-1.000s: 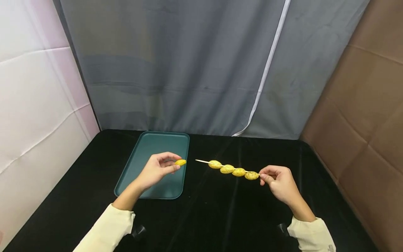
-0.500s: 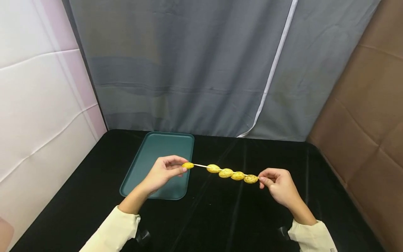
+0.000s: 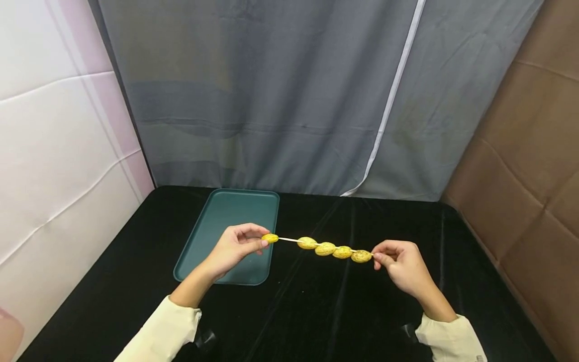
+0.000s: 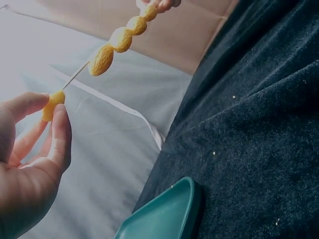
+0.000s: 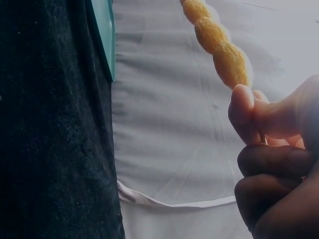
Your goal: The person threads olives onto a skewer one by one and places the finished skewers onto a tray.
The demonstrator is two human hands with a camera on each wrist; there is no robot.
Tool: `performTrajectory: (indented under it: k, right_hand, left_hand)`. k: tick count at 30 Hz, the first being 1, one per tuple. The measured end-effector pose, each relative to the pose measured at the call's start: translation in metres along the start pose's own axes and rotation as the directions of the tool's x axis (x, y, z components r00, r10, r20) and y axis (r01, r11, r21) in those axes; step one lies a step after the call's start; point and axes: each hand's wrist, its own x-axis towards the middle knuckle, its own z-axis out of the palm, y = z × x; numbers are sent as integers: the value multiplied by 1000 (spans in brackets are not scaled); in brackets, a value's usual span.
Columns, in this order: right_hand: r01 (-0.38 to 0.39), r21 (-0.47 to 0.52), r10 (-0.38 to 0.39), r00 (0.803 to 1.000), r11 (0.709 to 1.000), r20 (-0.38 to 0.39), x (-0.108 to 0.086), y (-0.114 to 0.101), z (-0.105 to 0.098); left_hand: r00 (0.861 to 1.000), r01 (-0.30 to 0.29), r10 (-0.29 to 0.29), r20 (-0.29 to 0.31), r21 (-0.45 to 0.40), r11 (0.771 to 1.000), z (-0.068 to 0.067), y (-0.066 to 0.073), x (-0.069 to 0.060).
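Observation:
My left hand [image 3: 226,255] pinches a small yellow oval piece [image 3: 271,238] with a ridged skin between thumb and fingertips. The thin wooden skewer [image 3: 288,240] meets that piece at its left end; how deep its tip goes in is hidden. Several more yellow oval pieces [image 3: 325,249] sit threaded in a row along the skewer, towards its right end. There my right hand [image 3: 402,264] pinches the skewer, just beyond the last piece. In the left wrist view, a bare stretch of skewer [image 4: 76,75] shows between the held piece [image 4: 53,105] and the row.
A teal tray [image 3: 242,203] lies on the black cloth-covered table [image 3: 307,322], behind and below my left hand. A grey curtain [image 3: 271,100] hangs along the back edge. A white panel [image 3: 59,151] stands left and a brown one [image 3: 520,166] right.
One second ago the left hand's piece was apart from the skewer tip. The left hand has moved right and the piece now meets the skewer. The last half second shows hardly any movement.

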Motion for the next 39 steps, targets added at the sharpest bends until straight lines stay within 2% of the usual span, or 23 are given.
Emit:
performTrajectory:
  k: [7, 15, 24, 27, 31, 32, 34, 39]
  right_hand:
    - [11, -8, -11, 999, 1000, 32, 1, 2, 2]
    - [-17, -23, 17, 999, 1000, 30, 1, 2, 0]
    - [-32, -7, 33, 997, 999, 63, 6, 3, 2]
    - [-29, -15, 30, 997, 999, 65, 9, 3, 3]
    - [-36, 17, 35, 997, 999, 68, 11, 3, 6]
    - [-37, 30, 35, 997, 999, 68, 11, 3, 7]
    - [-36, 58, 33, 998, 998, 61, 10, 4, 10]
    - [-46, 86, 42, 998, 995, 48, 8, 3, 13]
  left_hand:
    - [1000, -4, 5, 29, -12, 1000, -1, 0, -2]
    - [997, -56, 48, -58, -135, 989, 8, -8, -1]
    - [993, -102, 84, -84, -244, 964, 16, -14, -1]
    - [989, -126, 101, -105, -267, 956, 18, -13, 2]
    - [987, -129, 92, -131, -310, 942, 21, -12, 5]
    - [987, -126, 84, -139, -332, 935, 22, -12, 5]
    - [986, -133, 81, -144, -408, 903, 24, -13, 6]
    - [981, -181, 102, -167, -578, 795, 32, -20, 4]
